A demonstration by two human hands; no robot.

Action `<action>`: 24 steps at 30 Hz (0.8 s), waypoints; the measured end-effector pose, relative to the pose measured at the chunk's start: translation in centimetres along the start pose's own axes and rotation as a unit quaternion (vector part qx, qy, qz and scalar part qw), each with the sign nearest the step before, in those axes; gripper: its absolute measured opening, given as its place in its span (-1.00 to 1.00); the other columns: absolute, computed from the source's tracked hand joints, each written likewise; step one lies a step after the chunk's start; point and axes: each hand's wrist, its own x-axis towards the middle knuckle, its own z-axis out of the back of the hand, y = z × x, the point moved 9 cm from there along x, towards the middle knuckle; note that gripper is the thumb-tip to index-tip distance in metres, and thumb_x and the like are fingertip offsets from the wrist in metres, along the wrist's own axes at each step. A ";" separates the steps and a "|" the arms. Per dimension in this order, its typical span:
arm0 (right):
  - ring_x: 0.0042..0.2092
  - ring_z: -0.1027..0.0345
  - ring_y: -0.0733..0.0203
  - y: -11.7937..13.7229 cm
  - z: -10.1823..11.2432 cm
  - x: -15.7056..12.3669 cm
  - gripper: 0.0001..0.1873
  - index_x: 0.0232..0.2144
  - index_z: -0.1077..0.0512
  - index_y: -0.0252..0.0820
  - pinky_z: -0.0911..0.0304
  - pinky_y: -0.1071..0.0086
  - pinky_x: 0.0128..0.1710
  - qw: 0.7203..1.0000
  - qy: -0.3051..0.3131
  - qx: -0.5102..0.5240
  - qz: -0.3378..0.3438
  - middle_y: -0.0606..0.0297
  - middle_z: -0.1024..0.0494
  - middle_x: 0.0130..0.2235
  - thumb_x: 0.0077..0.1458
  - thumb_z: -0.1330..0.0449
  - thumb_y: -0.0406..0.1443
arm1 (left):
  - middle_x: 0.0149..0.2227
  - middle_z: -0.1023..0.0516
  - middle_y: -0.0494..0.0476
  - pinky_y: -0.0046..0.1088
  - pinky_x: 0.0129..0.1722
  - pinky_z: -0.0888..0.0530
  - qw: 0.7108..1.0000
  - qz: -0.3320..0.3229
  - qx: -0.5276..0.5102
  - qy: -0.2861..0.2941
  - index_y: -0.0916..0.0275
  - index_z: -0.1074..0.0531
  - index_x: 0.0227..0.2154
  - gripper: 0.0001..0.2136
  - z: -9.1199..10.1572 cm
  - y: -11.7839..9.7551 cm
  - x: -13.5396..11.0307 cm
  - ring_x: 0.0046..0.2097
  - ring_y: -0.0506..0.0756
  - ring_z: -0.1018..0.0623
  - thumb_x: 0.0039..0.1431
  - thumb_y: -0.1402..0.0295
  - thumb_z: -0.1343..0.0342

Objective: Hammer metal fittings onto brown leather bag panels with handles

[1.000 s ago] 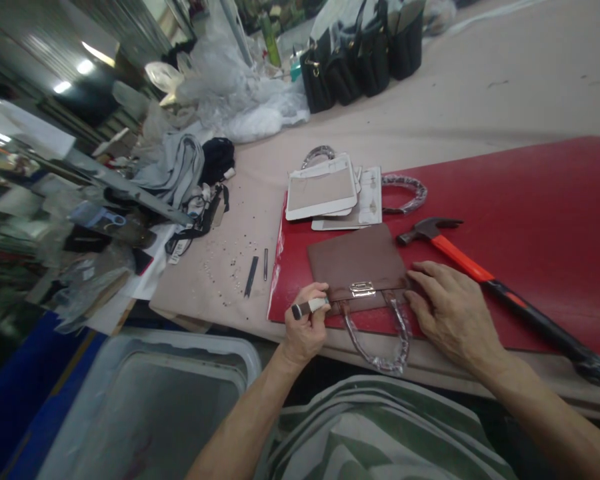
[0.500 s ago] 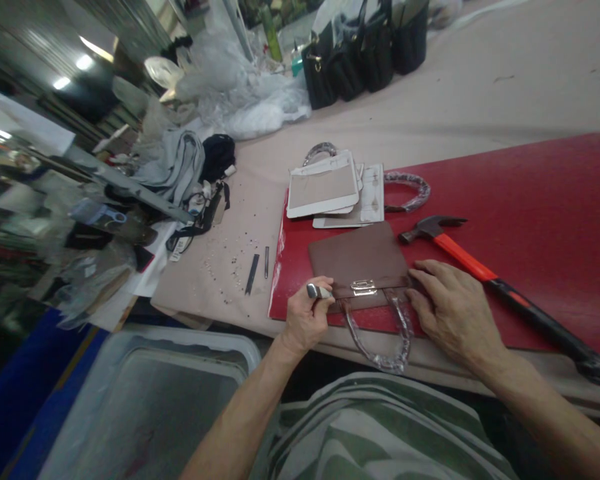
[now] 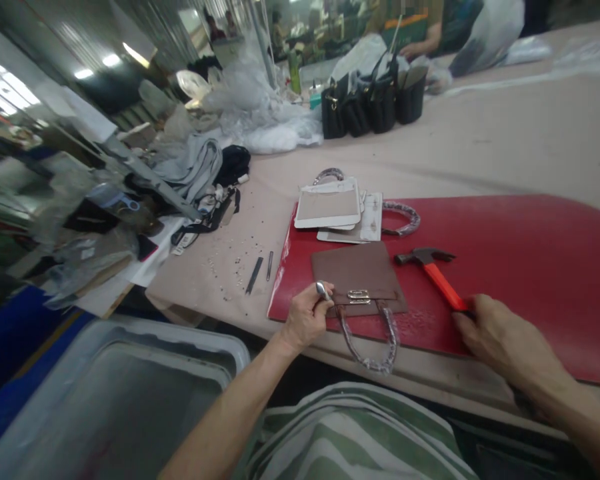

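Observation:
A brown leather bag panel [image 3: 357, 267] lies flat on the red board [image 3: 520, 253], with a metal clasp [image 3: 359, 297] near its front edge. Its plastic-wrapped handle [image 3: 367, 363] hangs toward me over the table edge. My left hand [image 3: 305, 317] is closed around a short metal punch [image 3: 323, 291] at the panel's left front corner. On the right, my right hand [image 3: 500, 340] wraps round the handle of a claw hammer [image 3: 443, 283], whose head still rests on the board. The punch's lower end is hidden by my fingers.
White-backed panels [image 3: 329, 203] with wrapped handles are stacked behind the brown one. Left of the board lie two thin metal tools [image 3: 255, 275] among tiny scattered bits. Black bags [image 3: 375, 107] stand at the back, near another person's arm [image 3: 423, 47]. A plastic bin [image 3: 200, 333] sits below left.
My right hand has left the panel's right edge and moved right onto the hammer handle. The hammer has shifted slightly. My left hand keeps the punch at the corner. The view has tilted up.

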 end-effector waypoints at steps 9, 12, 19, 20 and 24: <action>-0.65 -0.01 0.32 4.9 2.0 -4.7 -0.60 -0.54 -0.28 -0.06 -0.01 0.40 -0.72 0.833 0.146 0.527 -0.085 0.39 -0.21 -0.59 0.02 -0.23 0.07 | -0.19 -0.64 0.18 -0.28 -0.05 -0.62 1.000 0.015 -0.001 0.000 0.20 -0.49 -0.19 -0.78 -0.3 -0.1 0.3 -0.12 0.17 -0.66 0.15 0.59 -0.09; -0.62 -0.20 0.23 7.6 8.2 -5.5 -0.48 -0.49 -0.34 -0.04 -0.12 0.37 -0.69 0.905 0.009 0.425 -0.001 0.30 -0.36 -0.58 0.12 -0.14 0.23 | -0.20 -0.63 0.17 -0.28 -0.06 -0.62 1.000 0.011 0.006 0.002 0.21 -0.49 -0.20 -0.78 -0.3 -0.2 0.3 -0.14 0.16 -0.65 0.15 0.59 -0.09; -0.74 -0.08 0.27 15.3 13.4 -9.0 -0.59 -0.49 -0.24 0.00 0.12 0.32 -0.69 0.895 -0.180 0.132 0.386 0.39 -0.30 -0.69 0.36 0.03 0.00 | -0.26 -0.61 0.15 -0.31 -0.11 -0.60 1.000 0.012 0.013 0.012 0.21 -0.49 -0.23 -0.79 -0.7 -0.2 0.4 -0.18 0.15 -0.63 0.15 0.61 -0.06; -0.73 -0.10 0.25 15.6 12.9 -9.3 -0.60 -0.49 -0.24 0.00 0.13 0.30 -0.68 0.888 -0.176 0.106 0.411 0.38 -0.33 -0.68 0.36 0.03 -0.02 | -0.27 -0.60 0.15 -0.32 -0.11 -0.60 1.000 0.016 0.016 0.014 0.21 -0.49 -0.24 -0.79 -0.8 -0.2 0.4 -0.19 0.15 -0.63 0.16 0.61 -0.06; -0.67 -0.16 0.19 14.3 12.5 -8.4 -0.62 -0.47 -0.26 0.03 0.04 0.27 -0.61 0.915 -0.174 0.091 0.352 0.34 -0.33 -0.65 0.34 0.03 0.01 | -0.17 -0.62 0.18 -0.29 -0.04 -0.60 1.000 0.010 0.002 0.019 0.21 -0.48 -0.16 -0.75 -0.8 -0.2 0.4 -0.10 0.16 -0.63 0.16 0.61 -0.06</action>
